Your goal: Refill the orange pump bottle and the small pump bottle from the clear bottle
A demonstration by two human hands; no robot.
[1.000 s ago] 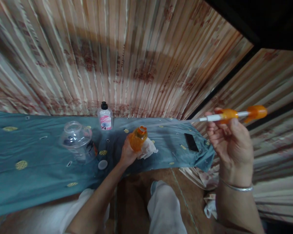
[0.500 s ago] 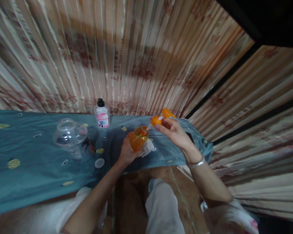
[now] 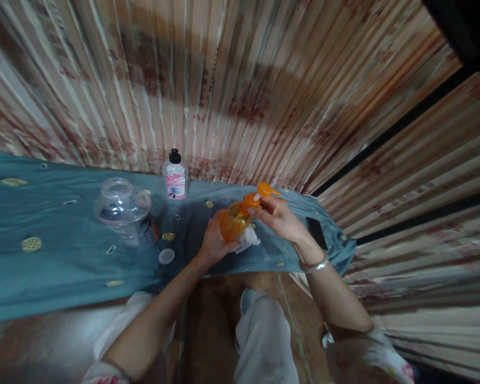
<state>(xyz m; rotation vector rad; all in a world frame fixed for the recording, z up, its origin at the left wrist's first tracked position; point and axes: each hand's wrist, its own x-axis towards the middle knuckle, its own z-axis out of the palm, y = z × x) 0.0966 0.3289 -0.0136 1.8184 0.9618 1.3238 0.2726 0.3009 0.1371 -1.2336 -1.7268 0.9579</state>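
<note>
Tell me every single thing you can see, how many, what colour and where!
Cloth: one, teal with yellow marks, across the middle
Pump bottle: one, see-through orange, held over the cloth
Pump top: one, orange and white, at the bottle's mouth
Jug-like container: one, clear, left on the cloth
Black-capped bottle: one, clear with pink label, far edge
Disc: one, white, near edge
Crumpled tissue: one, white, beside the pump bottle
Phone: one, black, right end
Curtain: count unclear, patterned tan, behind and right
Bars: two, black, right
Floor: one, brown, below
Bracelet: one, silvery, right wrist
Sleeves: two, pale, bottom
Legs: two, pale-trousered, below
Left grip: one, bare, around pump bottle
Right grip: one, bare, on pump top
</note>
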